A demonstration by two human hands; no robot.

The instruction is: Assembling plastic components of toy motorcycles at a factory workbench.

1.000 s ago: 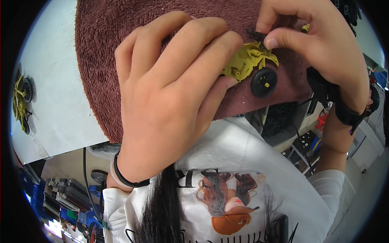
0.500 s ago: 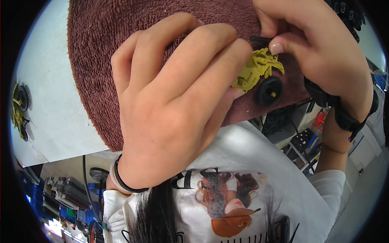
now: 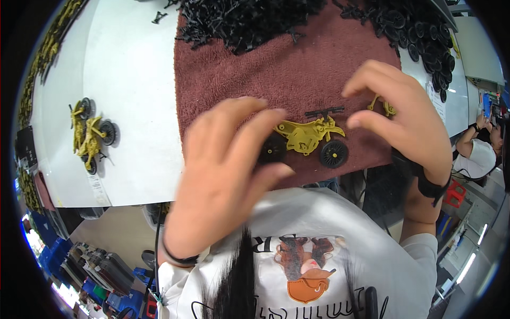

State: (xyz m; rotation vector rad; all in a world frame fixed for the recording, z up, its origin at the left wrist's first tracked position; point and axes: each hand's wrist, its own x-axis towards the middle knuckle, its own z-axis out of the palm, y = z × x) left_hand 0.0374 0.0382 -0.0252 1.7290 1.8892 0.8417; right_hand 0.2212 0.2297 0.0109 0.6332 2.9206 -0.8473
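A yellow toy motorcycle [image 3: 304, 139] lies on a brown towel [image 3: 297, 72], between my hands. It has a black front wheel [image 3: 334, 154] and a black handlebar [image 3: 325, 112]; its rear wheel is partly hidden by my left hand. My left hand [image 3: 215, 170] hovers at the tail end with fingers spread, slightly blurred, holding nothing. On the other side, my right hand [image 3: 406, 119] is open, thumb and fingers apart, a little away from the handlebar. A small yellow part [image 3: 389, 108] shows beside my right palm, partly covered by the hand.
Small black parts [image 3: 249, 21] are heaped at the towel's far edge. Black wheels [image 3: 425, 40] are piled at the far right. Yellow toy motorcycles [image 3: 87, 135] stand on the white table [image 3: 135, 106] to the left. Another person [image 3: 474, 154] sits far right, near a red stool [image 3: 455, 194].
Both hands have let go of the toy motorcycle and moved apart, fingers opening. My view has shifted, bringing the black parts and wheels into sight.
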